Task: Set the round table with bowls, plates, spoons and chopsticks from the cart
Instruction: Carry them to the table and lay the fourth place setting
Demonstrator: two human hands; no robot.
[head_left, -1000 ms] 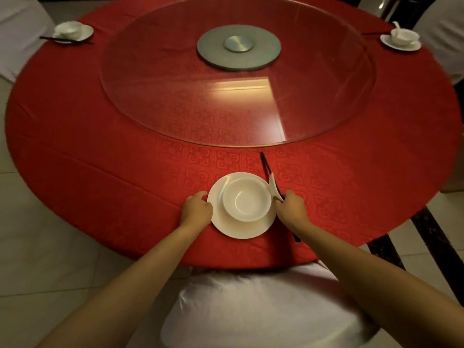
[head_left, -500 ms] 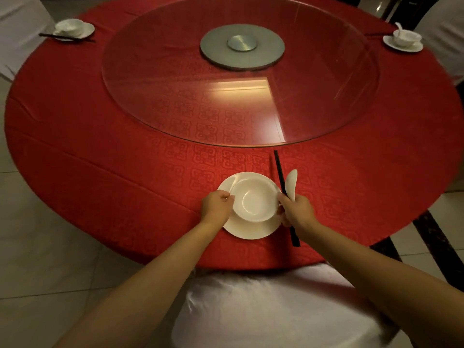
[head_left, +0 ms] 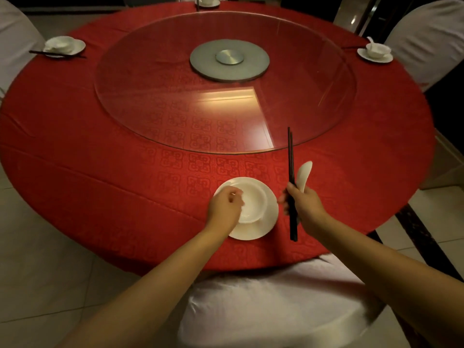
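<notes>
Our left hand point(head_left: 224, 208) grips the bowl point(head_left: 252, 203) rim, steadying it on the plate point(head_left: 268, 219). Our right hand point(head_left: 305, 203), closed on chopsticks point(head_left: 290, 162) and spoon point(head_left: 303, 173), holds them just right of the plate, apparently ready for laying on the bench point(head_left: 100, 151).

No text, label, brand, number or sign can be read anywhere. The red tablecloth point(head_left: 125, 156) on the worktop carries only a woven square ornament, repeated in rows, and it forms no legible characters; the white crockery is plain.
</notes>
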